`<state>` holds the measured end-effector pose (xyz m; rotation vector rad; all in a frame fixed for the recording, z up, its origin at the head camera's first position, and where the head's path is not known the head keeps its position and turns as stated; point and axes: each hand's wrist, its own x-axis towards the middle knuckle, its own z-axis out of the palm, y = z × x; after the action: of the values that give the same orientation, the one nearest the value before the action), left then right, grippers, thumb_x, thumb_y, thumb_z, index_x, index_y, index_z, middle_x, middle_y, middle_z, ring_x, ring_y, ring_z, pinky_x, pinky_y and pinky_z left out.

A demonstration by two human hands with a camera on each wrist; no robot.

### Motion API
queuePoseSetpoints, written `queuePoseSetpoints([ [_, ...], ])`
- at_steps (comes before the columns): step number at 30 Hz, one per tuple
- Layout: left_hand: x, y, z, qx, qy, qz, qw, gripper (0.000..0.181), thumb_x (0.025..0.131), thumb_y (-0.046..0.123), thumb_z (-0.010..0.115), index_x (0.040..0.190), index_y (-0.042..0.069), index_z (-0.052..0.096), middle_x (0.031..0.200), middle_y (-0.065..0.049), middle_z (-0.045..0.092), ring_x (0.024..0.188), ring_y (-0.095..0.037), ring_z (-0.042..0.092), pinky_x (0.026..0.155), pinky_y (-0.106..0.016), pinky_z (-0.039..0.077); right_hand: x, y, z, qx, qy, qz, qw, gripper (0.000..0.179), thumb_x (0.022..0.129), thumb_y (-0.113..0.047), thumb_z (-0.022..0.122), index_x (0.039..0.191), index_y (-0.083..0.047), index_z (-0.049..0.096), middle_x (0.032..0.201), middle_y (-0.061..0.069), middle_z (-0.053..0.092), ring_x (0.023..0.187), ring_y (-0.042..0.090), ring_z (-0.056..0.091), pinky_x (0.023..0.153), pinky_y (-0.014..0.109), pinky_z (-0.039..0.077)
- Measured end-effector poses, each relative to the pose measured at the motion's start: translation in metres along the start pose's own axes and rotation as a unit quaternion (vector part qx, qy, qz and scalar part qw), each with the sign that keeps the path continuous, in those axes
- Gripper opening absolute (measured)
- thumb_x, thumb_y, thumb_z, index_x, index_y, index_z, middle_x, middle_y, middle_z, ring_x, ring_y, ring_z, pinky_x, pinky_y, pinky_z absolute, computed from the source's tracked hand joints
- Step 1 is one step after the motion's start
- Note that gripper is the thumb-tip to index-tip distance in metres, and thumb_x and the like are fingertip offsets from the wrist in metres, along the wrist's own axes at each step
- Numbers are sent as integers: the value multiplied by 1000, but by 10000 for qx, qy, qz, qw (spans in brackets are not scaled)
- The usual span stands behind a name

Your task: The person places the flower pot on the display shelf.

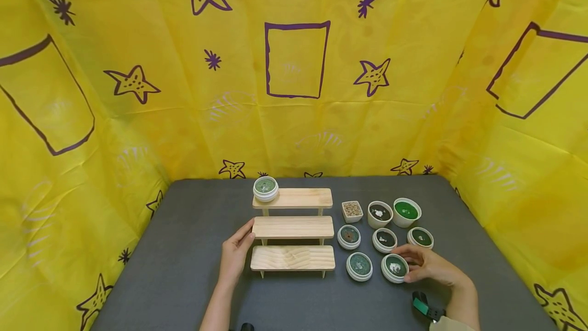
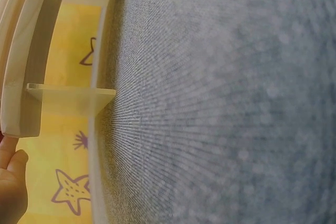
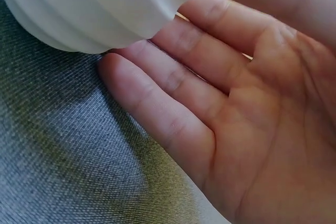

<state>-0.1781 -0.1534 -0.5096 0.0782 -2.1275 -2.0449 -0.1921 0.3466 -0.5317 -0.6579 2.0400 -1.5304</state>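
My left hand (image 1: 236, 255) is at the left end of the middle wooden shelf (image 1: 293, 227), its fingertips touching the board's end. In the left wrist view, a fingertip meets the end of a pale wooden board (image 2: 23, 77) above a thin support leg. Over at the right front, my right hand (image 1: 432, 265) pinches the rim of a small white round bowl (image 1: 394, 268) with dark green contents. The right wrist view shows that white ribbed bowl (image 3: 94, 9) near the cloth, with the other fingers extended beside and beneath its edge.
A white bowl with pale green contents (image 1: 265, 189) stands on the back shelf (image 1: 305, 198), at its left end. The front shelf (image 1: 292, 258) stands nearest. Right of the shelves are a square dish of grains (image 1: 352, 211), a taller green-filled cup (image 1: 407, 212) and several other white bowls on grey cloth.
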Motion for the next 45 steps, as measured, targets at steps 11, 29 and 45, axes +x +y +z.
queuePoseSetpoints([
  [11, -1, -1, -1, -56, 22, 29, 10000, 42, 98, 3, 57, 139, -4, 53, 145, -22, 52, 115, 13, 54, 95, -3, 45, -2, 1, 2, -142, 71, 22, 9999, 57, 86, -3, 67, 137, 8, 45, 127, -23, 62, 112, -5, 57, 88, 15, 50],
  [29, -1, -1, -1, -73, 31, 66, 9999, 42, 98, 3, 57, 139, -4, 52, 145, -22, 52, 115, 14, 53, 95, -2, 45, -1, 0, 7, -309, 96, -129, 9994, 59, 84, -4, 70, 137, 6, 46, 126, -16, 64, 110, -2, 59, 88, 15, 49],
  [45, -1, -2, 0, -56, 4, 55, 10000, 42, 98, 5, 57, 139, -3, 53, 145, -20, 52, 117, 12, 53, 96, -3, 44, 1, -36, 10, -720, 935, -107, 9930, 51, 86, -6, 71, 133, -5, 54, 123, -9, 67, 109, -3, 61, 87, 14, 50],
])
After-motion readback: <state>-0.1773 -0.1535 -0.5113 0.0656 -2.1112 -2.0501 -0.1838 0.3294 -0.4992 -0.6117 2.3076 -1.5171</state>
